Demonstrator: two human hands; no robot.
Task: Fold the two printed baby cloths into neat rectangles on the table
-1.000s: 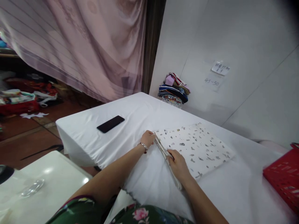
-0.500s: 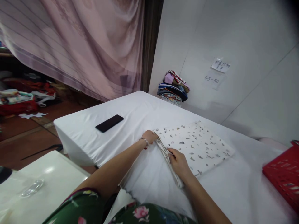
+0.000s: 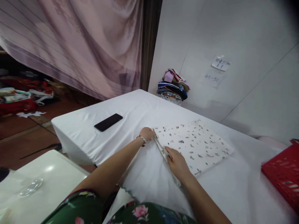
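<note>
A white cloth printed with small dark motifs [image 3: 196, 143] lies spread on the white-covered table [image 3: 137, 109], its near left side gathered into folded layers. My left hand [image 3: 147, 134], with a bracelet at the wrist, pinches the far left corner of those layers. Further along the same folded edge, my right hand [image 3: 177, 161] grips the cloth, thumb on top and the other fingers partly hidden beneath. Below the hands, the folded edge runs down behind my right wrist.
A black phone [image 3: 108, 122] lies on the table's left part. Folded clothes [image 3: 173, 87] are stacked by the wall at the far edge. At right stands a red plastic basket [image 3: 281, 174]. A white side table [image 3: 46, 180] holds a clear plastic object [image 3: 31, 187].
Both hands have shifted slightly left along with the folded edge, which now looks narrower and flatter. The printed part of the cloth stays nearly in place.
</note>
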